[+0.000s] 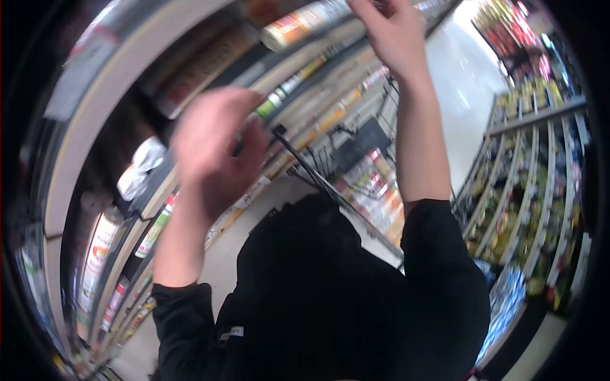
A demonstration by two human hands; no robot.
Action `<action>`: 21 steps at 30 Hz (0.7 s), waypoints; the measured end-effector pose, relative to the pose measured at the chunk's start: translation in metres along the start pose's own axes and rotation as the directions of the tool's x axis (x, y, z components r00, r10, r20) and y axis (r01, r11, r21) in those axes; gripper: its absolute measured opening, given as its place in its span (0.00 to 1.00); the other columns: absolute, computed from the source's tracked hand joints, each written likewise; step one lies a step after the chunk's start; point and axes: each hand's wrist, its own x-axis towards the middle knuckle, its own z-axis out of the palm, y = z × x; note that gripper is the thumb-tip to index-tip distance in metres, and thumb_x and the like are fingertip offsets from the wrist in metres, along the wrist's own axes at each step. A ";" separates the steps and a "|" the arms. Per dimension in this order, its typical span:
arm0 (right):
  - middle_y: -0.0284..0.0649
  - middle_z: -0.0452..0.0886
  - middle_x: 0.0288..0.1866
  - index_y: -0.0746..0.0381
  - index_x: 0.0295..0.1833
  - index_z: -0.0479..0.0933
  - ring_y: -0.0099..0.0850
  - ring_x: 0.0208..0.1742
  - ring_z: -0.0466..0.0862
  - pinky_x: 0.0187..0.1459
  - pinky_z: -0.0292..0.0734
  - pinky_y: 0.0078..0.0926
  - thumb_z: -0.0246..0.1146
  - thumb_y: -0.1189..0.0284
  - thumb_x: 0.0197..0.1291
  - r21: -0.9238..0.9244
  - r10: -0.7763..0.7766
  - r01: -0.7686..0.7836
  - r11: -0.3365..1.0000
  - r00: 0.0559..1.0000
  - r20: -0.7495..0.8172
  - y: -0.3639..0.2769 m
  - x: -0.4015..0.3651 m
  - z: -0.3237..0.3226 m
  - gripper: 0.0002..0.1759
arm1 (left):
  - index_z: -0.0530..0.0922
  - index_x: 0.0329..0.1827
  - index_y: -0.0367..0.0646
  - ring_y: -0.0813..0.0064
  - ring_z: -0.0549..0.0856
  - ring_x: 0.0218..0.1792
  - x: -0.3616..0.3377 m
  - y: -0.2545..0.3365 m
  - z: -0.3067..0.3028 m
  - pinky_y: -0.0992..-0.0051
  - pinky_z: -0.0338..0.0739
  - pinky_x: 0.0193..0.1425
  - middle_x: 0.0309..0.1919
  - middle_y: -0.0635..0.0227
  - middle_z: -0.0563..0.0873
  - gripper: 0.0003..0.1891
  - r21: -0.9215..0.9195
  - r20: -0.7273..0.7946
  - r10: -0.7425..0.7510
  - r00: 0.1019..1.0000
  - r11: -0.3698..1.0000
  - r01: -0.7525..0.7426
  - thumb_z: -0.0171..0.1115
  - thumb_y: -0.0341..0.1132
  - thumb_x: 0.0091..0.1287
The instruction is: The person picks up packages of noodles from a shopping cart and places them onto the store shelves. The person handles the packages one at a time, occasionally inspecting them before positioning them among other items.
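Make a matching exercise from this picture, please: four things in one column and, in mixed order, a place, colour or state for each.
Things
1. left hand
2. right hand
3. cart
4. right sleeve

Descriptions
a. black
b. in the aisle, with packaged goods in it
c. raised highest, next to an orange-labelled can
d. blurred, in front of the shelves

Pairs: 1-d, 2-c, 3-b, 4-a

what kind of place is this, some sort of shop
Most likely a supermarket aisle. The left hand and right hand reach up to long shelves of bottles and packets. More stocked shelving stands across a shiny floor, with a loaded wire shopping cart between.
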 end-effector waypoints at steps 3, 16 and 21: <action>0.35 0.88 0.42 0.65 0.49 0.87 0.24 0.43 0.82 0.48 0.75 0.25 0.66 0.58 0.68 0.016 0.497 -0.497 0.867 0.866 -0.042 0.103 -0.089 -0.028 0.20 | 0.85 0.48 0.41 0.53 0.89 0.48 -0.066 0.001 0.126 0.61 0.83 0.54 0.47 0.55 0.89 0.10 -0.349 0.378 -0.145 0.914 0.892 0.286 0.65 0.29 0.66; 0.62 0.86 0.52 0.74 0.58 0.76 0.54 0.58 0.86 0.61 0.78 0.43 0.58 0.61 0.72 -0.077 0.962 -0.959 0.271 0.273 -0.018 0.162 -0.404 -0.017 0.24 | 0.75 0.63 0.28 0.52 0.90 0.56 -0.235 0.008 0.444 0.53 0.84 0.58 0.50 0.45 0.90 0.23 0.199 0.980 -0.158 -0.122 0.757 0.622 0.65 0.31 0.68; 0.59 0.86 0.55 0.70 0.63 0.73 0.50 0.59 0.87 0.61 0.79 0.41 0.60 0.63 0.75 -0.188 0.938 -0.920 0.343 0.345 0.027 0.136 -0.390 -0.031 0.23 | 0.84 0.51 0.27 0.62 0.91 0.35 -0.228 0.013 0.456 0.56 0.84 0.31 0.37 0.53 0.90 0.15 0.385 0.918 -0.262 -0.297 0.416 0.824 0.75 0.28 0.65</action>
